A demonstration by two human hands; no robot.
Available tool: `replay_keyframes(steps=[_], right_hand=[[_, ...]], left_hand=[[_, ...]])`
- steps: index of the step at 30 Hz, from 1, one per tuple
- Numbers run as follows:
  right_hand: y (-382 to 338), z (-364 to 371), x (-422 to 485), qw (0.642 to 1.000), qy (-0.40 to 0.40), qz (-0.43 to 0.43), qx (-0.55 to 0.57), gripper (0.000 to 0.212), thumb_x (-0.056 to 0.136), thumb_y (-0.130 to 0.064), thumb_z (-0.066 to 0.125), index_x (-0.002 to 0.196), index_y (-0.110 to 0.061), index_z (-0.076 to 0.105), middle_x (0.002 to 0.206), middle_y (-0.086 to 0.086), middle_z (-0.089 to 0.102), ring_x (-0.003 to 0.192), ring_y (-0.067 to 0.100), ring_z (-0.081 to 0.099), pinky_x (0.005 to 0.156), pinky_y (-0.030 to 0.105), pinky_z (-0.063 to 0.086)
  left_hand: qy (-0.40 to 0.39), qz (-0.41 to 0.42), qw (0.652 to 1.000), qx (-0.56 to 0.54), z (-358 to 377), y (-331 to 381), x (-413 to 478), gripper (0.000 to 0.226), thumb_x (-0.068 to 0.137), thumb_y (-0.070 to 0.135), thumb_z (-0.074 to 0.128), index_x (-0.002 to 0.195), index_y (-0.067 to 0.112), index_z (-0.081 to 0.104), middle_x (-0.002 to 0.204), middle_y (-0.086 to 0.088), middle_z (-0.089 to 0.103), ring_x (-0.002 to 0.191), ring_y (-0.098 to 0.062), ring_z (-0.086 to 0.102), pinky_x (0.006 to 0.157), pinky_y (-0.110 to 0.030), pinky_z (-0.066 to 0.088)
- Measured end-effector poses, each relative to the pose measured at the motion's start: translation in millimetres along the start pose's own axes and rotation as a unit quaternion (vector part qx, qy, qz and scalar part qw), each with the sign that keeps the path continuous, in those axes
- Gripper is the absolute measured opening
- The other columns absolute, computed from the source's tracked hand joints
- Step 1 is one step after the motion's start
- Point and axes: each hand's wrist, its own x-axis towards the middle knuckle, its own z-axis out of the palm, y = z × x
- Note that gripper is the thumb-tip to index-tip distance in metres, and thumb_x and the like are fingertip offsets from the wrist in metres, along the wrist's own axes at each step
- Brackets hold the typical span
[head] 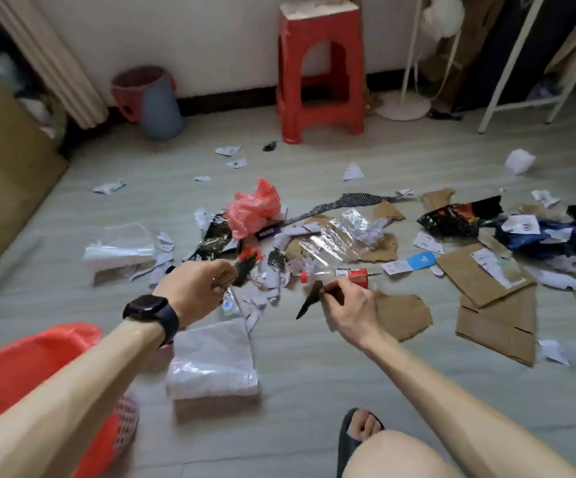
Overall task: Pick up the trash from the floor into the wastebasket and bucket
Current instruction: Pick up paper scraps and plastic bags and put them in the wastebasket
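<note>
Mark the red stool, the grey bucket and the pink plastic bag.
red stool [321, 29], head view, front panel below the seat.
grey bucket [160, 108], head view, its outer side wall.
pink plastic bag [253, 208], head view, crumpled middle.

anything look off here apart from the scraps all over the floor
Yes. The bucket by the back wall looks tilted rather than upright, though the wide lens may exaggerate it. A bottle lies on its side among the paper scraps, and the cardboard on the right is torn into ragged pieces.
</note>
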Motion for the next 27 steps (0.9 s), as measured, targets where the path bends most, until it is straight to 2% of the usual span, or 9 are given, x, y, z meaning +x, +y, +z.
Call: replay_keyframes(steps=[3, 4, 7, 10, 12, 15, 19, 24, 27], right_hand=[[-114, 1, 20, 0.986, -0.039, -0.159, -0.017, 0.01, 0.092, -0.02, 0.067, 0.1, -0.015, 0.069, 0.09, -0.001, 0.071, 0.074, 0.014, 0.061, 0.061, 0.01, 0.043], [-159, 10, 21, 0.974, -0.061, -0.218, -0.02, 0.01, 0.092, -0.017, 0.068, 0.1, -0.014, 0.069, 0.089, -0.001, 0.071, 0.073, 0.013, 0.061, 0.062, 0.009, 0.045], [-249, 36, 11, 0.936, -0.088, -0.34, -0.025, 0.01, 0.087, -0.013, 0.073, 0.097, -0.012, 0.071, 0.088, 0.003, 0.075, 0.074, 0.017, 0.067, 0.068, 0.022, 0.053], [-305, 82, -13, 0.899, -0.135, -0.414, -0.035, 0.006, 0.089, -0.014, 0.072, 0.095, -0.013, 0.07, 0.084, 0.004, 0.073, 0.072, 0.018, 0.064, 0.063, 0.017, 0.042], [-324, 115, -30, 0.878, -0.171, -0.442, -0.065, 0.008, 0.093, -0.02, 0.067, 0.099, -0.015, 0.068, 0.088, 0.006, 0.071, 0.078, 0.023, 0.064, 0.066, 0.026, 0.043], [-333, 178, -57, 0.835, -0.214, -0.491, -0.123, 0.017, 0.097, -0.033, 0.058, 0.106, -0.019, 0.061, 0.097, 0.006, 0.068, 0.088, 0.03, 0.063, 0.072, 0.039, 0.05], [-312, 253, -88, 0.78, -0.231, -0.547, -0.198, 0.014, 0.095, -0.03, 0.052, 0.099, -0.017, 0.05, 0.088, 0.005, 0.06, 0.083, 0.031, 0.06, 0.055, 0.042, 0.048], [-303, 316, -102, 0.77, -0.219, -0.558, -0.217, 0.024, 0.078, -0.026, 0.072, 0.087, -0.021, 0.05, 0.07, -0.003, 0.054, 0.064, 0.023, 0.059, 0.041, 0.033, 0.033], [-298, 345, -103, 0.786, -0.265, -0.512, -0.223, 0.014, 0.093, -0.026, 0.057, 0.106, -0.025, 0.052, 0.094, -0.002, 0.06, 0.09, 0.025, 0.06, 0.059, 0.039, 0.047]], left_hand=[[0.069, -0.041, 0.997, 0.013, -59, -50, -39, 0.034, 0.087, 0.021, 0.062, 0.117, 0.038, 0.064, 0.104, 0.004, 0.073, 0.093, -0.023, 0.068, 0.075, -0.034, 0.056], [0.103, -0.073, 0.992, 0.006, -80, -75, -64, 0.034, 0.086, 0.023, 0.062, 0.117, 0.037, 0.063, 0.102, 0.005, 0.073, 0.093, -0.023, 0.068, 0.074, -0.033, 0.056], [0.169, -0.151, 0.973, -0.04, -106, -130, -120, 0.035, 0.085, 0.027, 0.062, 0.119, 0.035, 0.059, 0.089, 0.006, 0.074, 0.089, -0.02, 0.069, 0.073, -0.032, 0.055], [0.203, -0.259, 0.942, -0.072, -99, -182, -183, 0.046, 0.073, 0.04, 0.059, 0.118, 0.033, 0.054, 0.093, -0.002, 0.074, 0.09, -0.03, 0.068, 0.074, -0.038, 0.054], [0.197, -0.314, 0.925, -0.088, -81, -212, -217, 0.044, 0.068, 0.046, 0.055, 0.11, 0.036, 0.049, 0.093, -0.001, 0.073, 0.091, -0.031, 0.068, 0.074, -0.039, 0.055], [0.174, -0.378, 0.902, -0.111, -47, -252, -262, 0.033, 0.074, 0.044, 0.06, 0.105, 0.034, 0.05, 0.096, 0.001, 0.072, 0.094, -0.029, 0.068, 0.077, -0.036, 0.054], [0.182, -0.416, 0.876, -0.16, 1, -278, -290, 0.034, 0.077, 0.045, 0.065, 0.107, 0.037, 0.051, 0.099, 0.004, 0.071, 0.096, -0.024, 0.068, 0.08, -0.033, 0.053], [0.196, -0.447, 0.847, -0.21, 38, -307, -286, 0.046, 0.085, 0.05, 0.065, 0.125, 0.041, 0.046, 0.107, 0.005, 0.066, 0.106, -0.019, 0.063, 0.09, -0.029, 0.048], [0.185, -0.441, 0.847, -0.232, 53, -309, -281, 0.053, 0.09, 0.057, 0.053, 0.137, 0.036, 0.04, 0.114, 0.013, 0.066, 0.125, -0.014, 0.052, 0.104, -0.032, 0.041]])
